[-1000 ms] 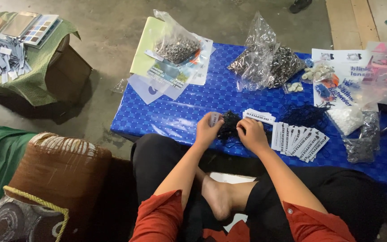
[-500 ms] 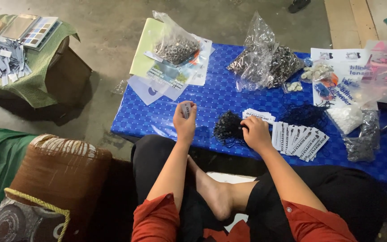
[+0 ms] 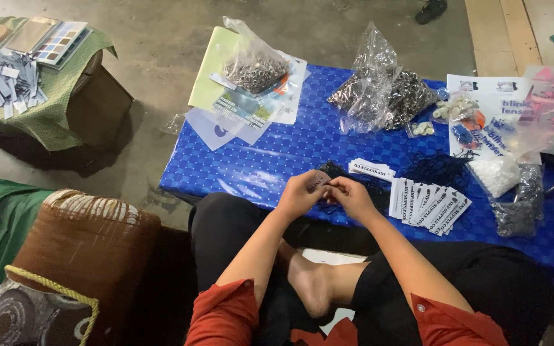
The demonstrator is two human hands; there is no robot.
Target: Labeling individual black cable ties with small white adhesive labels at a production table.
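Both hands, left hand (image 3: 301,192) and right hand (image 3: 352,197), pinch a small tag (image 3: 320,181) above dark cords (image 3: 338,174), white cards (image 3: 428,204) just beside.

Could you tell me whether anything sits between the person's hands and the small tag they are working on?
Nothing visible does. The left hand and right hand meet over the blue table, both already pinching the small tag, with dark cords just behind it.

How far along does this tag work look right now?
Done, it seems: a fanned row of white tags lies on the blue table cover. In hand: the left hand and right hand pinch one small tag together above a heap of black cords. Left: a short stack of tags and clear bags of small metal parts.
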